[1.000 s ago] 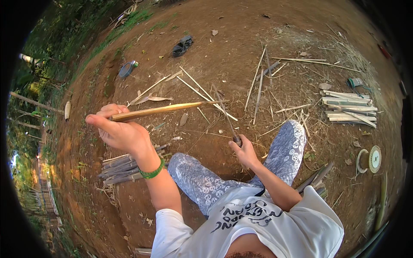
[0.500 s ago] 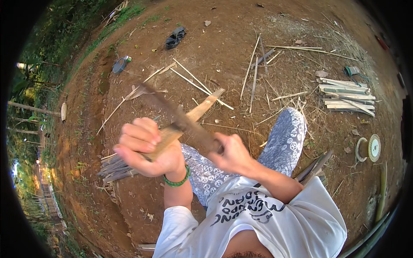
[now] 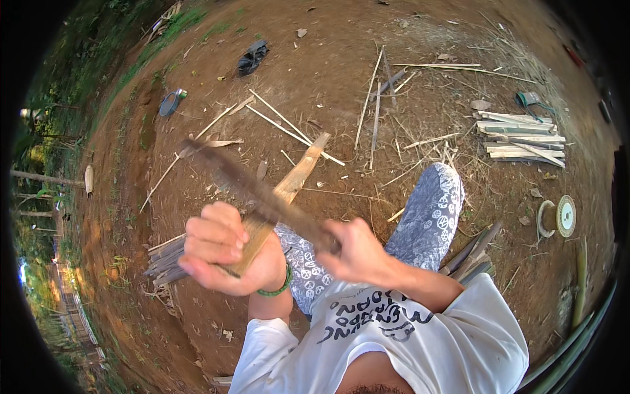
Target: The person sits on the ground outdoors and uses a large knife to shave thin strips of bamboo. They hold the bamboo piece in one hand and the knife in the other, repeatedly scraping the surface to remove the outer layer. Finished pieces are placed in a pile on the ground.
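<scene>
My left hand (image 3: 226, 253), with a green braided band at the wrist, is closed around the lower end of a flat wooden piece (image 3: 300, 172). That piece slants away up and to the right, narrowing to its far tip. A long dark blade, like a machete (image 3: 239, 182), lies across it, smeared by motion. Its handle end sits in the fist of my right hand (image 3: 357, 251). Blade and wood overlap just beyond my left fingers; whether they touch I cannot tell.
Cut bamboo strips (image 3: 522, 134) are stacked at the right, near a spool (image 3: 566, 217). Dark sticks (image 3: 165, 261) lie bundled beside my left hand. Loose thin strips (image 3: 279, 125) are scattered on the dirt ahead. A black plastic bag (image 3: 252, 58) lies farther off. Green poles (image 3: 571, 358) run along the lower right.
The blade has shifted slightly over the wood and remains blurred. My right hand has moved a little down and right. The ground has slid slightly left and up in the view.
</scene>
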The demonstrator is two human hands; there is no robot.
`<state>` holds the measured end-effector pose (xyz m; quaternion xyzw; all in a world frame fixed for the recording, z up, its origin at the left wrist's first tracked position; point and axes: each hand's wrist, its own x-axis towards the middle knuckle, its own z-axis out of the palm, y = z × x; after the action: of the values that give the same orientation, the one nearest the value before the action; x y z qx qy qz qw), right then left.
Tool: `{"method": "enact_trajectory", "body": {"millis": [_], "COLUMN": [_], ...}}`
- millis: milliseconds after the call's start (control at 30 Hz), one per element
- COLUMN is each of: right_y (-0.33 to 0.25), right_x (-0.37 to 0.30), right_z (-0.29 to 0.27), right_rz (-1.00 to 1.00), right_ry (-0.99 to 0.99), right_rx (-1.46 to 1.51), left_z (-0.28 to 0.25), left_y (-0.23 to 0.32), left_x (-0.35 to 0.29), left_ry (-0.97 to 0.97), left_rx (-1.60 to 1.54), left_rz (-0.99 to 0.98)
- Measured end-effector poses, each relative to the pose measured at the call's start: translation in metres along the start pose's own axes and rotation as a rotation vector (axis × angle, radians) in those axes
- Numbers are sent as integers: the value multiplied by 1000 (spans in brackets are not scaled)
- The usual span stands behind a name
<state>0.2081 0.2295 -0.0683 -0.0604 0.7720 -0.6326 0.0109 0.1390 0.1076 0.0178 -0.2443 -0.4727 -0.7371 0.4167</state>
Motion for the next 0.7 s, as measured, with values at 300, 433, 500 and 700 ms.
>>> {"method": "enact_trajectory", "body": {"millis": [300,433,500,700], "right_y": [41,78,139,106], "right_x": [26,26,55,49], "right_z": [13,25,23,32], "right_rz": [139,76,451,241], "right_ry": [-12,0,59,-40], "right_rx": [-110,-95,-84,-175], "left_z": [-17,-16,-16,-49], "left_y": [4,0,7,-3], "left_x": [10,11,11,25], "left_ry": [23,93,104,100], "left_rx": [4,5,-1,-56], "left_rz": [-44,-58,-54,-55]}}
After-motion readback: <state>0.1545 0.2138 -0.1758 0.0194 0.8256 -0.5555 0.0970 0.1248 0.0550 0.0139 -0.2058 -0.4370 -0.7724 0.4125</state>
